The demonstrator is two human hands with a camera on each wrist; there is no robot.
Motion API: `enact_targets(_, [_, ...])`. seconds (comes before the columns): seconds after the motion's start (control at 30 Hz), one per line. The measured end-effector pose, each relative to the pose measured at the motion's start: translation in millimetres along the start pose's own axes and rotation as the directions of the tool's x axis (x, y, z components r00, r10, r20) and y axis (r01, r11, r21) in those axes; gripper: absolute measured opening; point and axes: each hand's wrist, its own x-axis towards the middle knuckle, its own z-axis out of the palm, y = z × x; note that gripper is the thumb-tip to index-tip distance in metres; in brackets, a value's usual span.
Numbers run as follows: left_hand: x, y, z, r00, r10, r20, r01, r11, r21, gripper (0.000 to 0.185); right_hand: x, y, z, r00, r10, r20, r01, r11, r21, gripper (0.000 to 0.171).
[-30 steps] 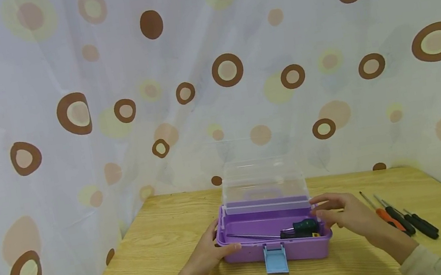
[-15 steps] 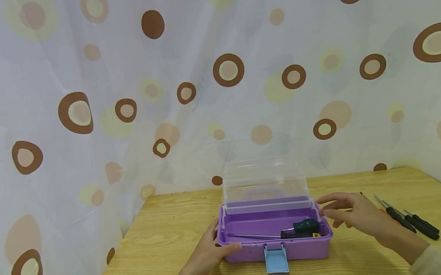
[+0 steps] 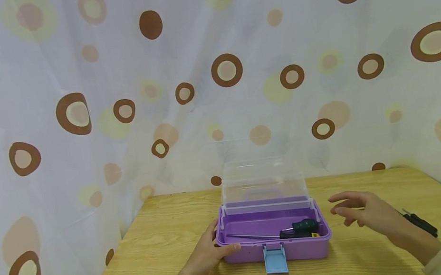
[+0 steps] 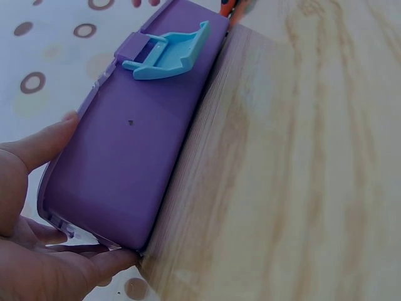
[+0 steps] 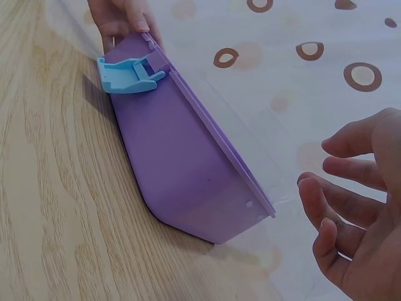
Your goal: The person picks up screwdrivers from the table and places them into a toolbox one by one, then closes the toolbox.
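Observation:
A purple box with a pale blue latch stands on the wooden table, its clear lid raised upright. Inside lies a screwdriver with a dark green handle. My left hand grips the box's left end, thumb along the front wall and fingers round the corner; the left wrist view shows the same hold on the box. To the right of the box, clear of it, my right hand hovers with fingers loosely spread and nothing in it. In the right wrist view the right hand is beside the box's end.
A black-handled screwdriver lies on the table just beyond my right hand; others there are hidden by the hand. A spotted curtain closes off the back and both sides. Bare wood lies to the left and in front of the box.
My right hand has drawn away from the box's right end towards the right, now covering the orange screwdriver. The left hand and the box have stayed still.

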Motion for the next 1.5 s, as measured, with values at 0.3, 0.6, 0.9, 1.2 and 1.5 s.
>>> enact_targets(0.3, [-0.4,0.5,0.5,1.0,-0.003,0.019,0.003,1.0,-0.01,0.099,-7,13,-16,1.0,0.013,-0.025,-0.013,1.0,-0.006,0.051])
enact_targets(0.6, [-0.2,-0.7,2.7,1.0,-0.011,0.016,0.011,1.0,-0.007,0.099,-15,24,-29,0.998,0.008,-0.06,-0.01,0.999,-0.033,0.049])
enact_targets(0.9, [2.3,-1.5,5.3,1.0,-0.012,0.011,0.012,1.0,-0.016,0.1,-20,38,-37,0.995,-0.012,-0.096,0.008,0.999,-0.045,0.047])
enact_targets(1.2, [1.0,0.3,1.7,1.0,-0.009,-0.01,0.008,1.0,-0.018,0.101,-19,45,-42,0.994,0.022,-0.11,-0.019,0.999,0.029,0.048])
enact_targets(1.5, [0.9,-0.4,0.4,1.0,-0.006,-0.005,0.006,1.0,-0.008,0.101,-24,52,-46,0.992,0.046,-0.114,-0.046,0.999,0.003,0.048])
